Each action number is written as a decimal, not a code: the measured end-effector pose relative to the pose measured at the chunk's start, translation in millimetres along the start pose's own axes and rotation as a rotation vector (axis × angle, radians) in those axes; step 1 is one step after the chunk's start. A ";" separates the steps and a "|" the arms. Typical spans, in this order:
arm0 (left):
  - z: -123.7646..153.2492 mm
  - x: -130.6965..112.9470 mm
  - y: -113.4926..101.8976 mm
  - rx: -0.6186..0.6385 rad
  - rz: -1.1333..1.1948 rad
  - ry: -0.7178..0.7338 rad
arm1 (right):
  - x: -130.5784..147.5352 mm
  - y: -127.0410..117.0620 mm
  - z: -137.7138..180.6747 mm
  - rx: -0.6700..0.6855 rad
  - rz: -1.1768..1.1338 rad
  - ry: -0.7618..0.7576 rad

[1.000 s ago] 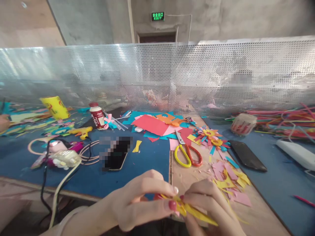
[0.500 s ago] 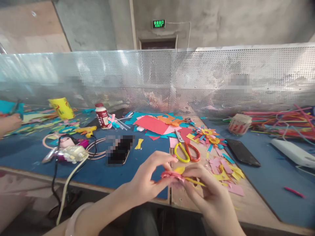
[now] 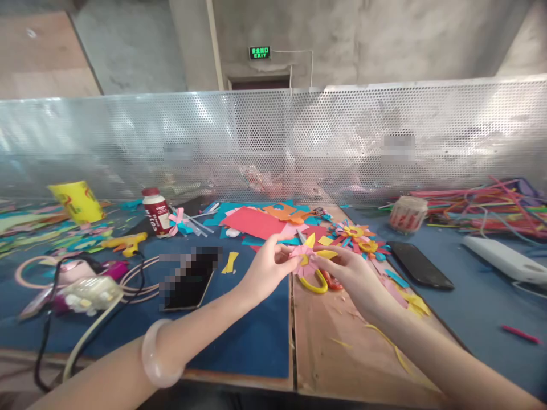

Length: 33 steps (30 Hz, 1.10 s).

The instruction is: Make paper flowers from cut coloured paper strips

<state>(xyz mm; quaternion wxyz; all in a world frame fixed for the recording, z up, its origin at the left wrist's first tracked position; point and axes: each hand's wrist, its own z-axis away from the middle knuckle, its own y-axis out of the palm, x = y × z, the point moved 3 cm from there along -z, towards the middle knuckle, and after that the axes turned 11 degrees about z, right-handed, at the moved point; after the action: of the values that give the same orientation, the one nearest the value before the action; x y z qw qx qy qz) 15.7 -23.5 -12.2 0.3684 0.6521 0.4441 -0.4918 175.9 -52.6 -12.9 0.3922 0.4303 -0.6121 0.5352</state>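
Observation:
Both hands are stretched out over the table, pinching a small pink and yellow paper flower (image 3: 304,257) between them. My left hand (image 3: 265,269) grips its left edge with thumb and fingertips. My right hand (image 3: 348,272) holds its right side, fingers closed. Right under the flower lie scissors (image 3: 318,280) with one yellow and one red handle. Finished paper flowers (image 3: 356,235) in several colours lie just beyond my right hand.
Coloured paper sheets (image 3: 256,220) lie behind the hands. Two phones (image 3: 188,279) (image 3: 420,265) flank them. On the left are a bottle (image 3: 155,211), a yellow cup (image 3: 77,200), a glue gun (image 3: 123,244) and cables. A perforated metal screen (image 3: 273,142) closes the far edge. Coloured strips (image 3: 482,205) are piled right.
Both hands moved away from my body toward the middle of the table, carrying the paper piece. It now shows as a pink flower instead of folded yellow strips.

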 end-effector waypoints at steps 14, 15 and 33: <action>-19.5 25.8 -28.4 -0.015 -0.051 -0.007 | -11.7 -0.1 -47.3 0.359 0.266 -0.117; -18.8 26.7 -30.3 -0.023 -0.049 -0.007 | -11.6 -0.3 -45.9 0.341 0.246 -0.129; 1.3 21.5 -19.2 0.042 -0.207 -0.002 | -13.0 3.8 -24.2 0.281 0.385 -0.191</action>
<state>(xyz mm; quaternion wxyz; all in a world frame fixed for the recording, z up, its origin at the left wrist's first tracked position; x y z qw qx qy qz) -0.2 -13.6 -34.2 0.3022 0.6098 0.4982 -0.5372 177.0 -27.0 -23.5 0.1598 0.4046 -0.6366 0.6368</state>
